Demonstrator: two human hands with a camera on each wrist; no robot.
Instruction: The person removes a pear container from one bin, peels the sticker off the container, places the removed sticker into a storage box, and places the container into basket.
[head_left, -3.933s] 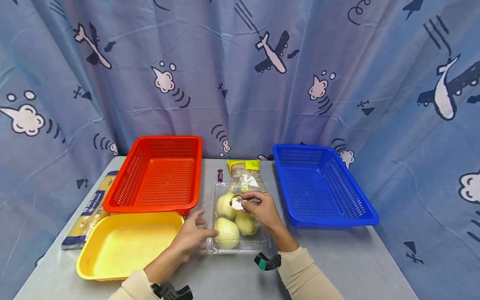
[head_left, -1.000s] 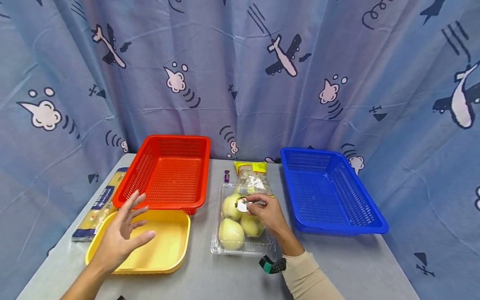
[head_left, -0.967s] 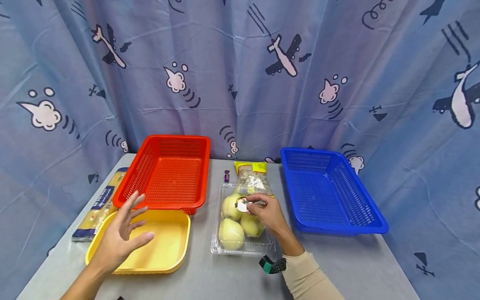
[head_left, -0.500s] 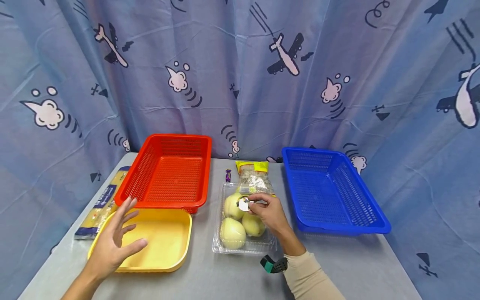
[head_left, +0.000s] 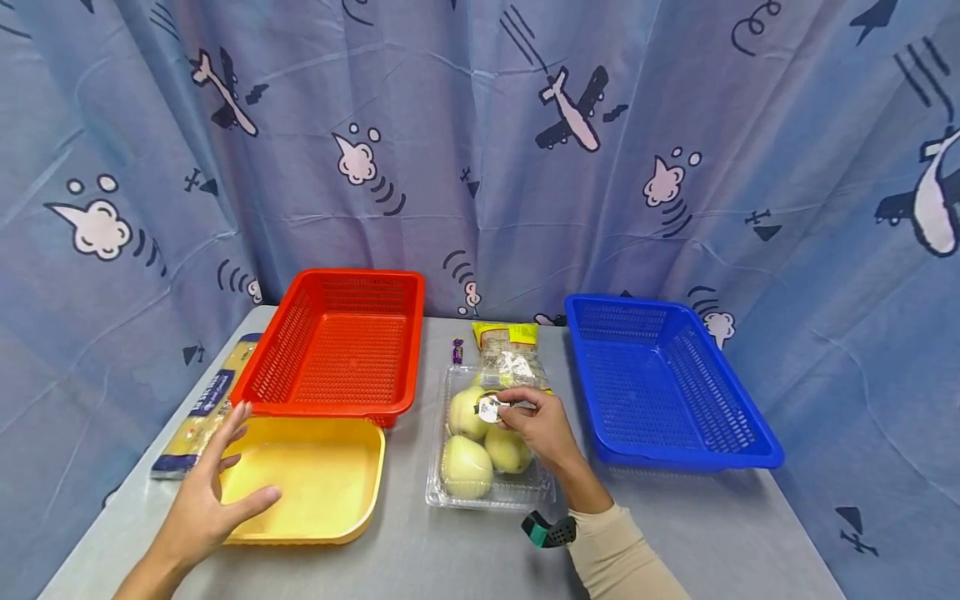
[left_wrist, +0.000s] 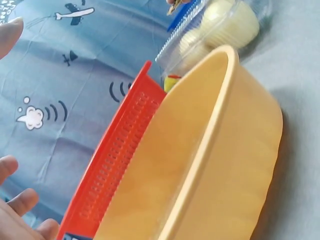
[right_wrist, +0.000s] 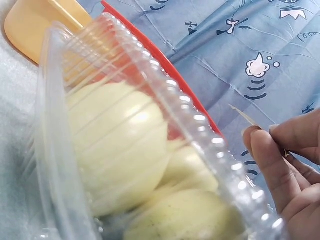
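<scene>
Over a clear plastic box (head_left: pixel 491 497) of pale green-yellow fruit (head_left: pixel 468 467), my right hand (head_left: pixel 542 425) pinches a small flat white piece (head_left: pixel 491 408) between thumb and fingertips. The piece has dark marks and a thin dark-and-yellow band; its kind is unclear, and in the right wrist view only a thin pale edge shows. My left hand (head_left: pixel 197 510) is held above the left side of a yellow basin (head_left: pixel 352 529), fingers spread and holding nothing. The left wrist view catches only some of its fingertips (left_wrist: pixel 25 201).
A red basket (head_left: pixel 352 358) stands behind the yellow basin, and a blue basket (head_left: pixel 652 383) is on the right. A long yellow-and-blue packet (head_left: pixel 213 396) lies at the left edge. Behind the box are a yellow-topped bag (head_left: pixel 506 346) and a small purple-wrapped sweet (head_left: pixel 457 351).
My left hand has moved from beside the fruit box to the left, over the basin, and drifted a little further left lately. The right hand keeps its pinch on the white piece.
</scene>
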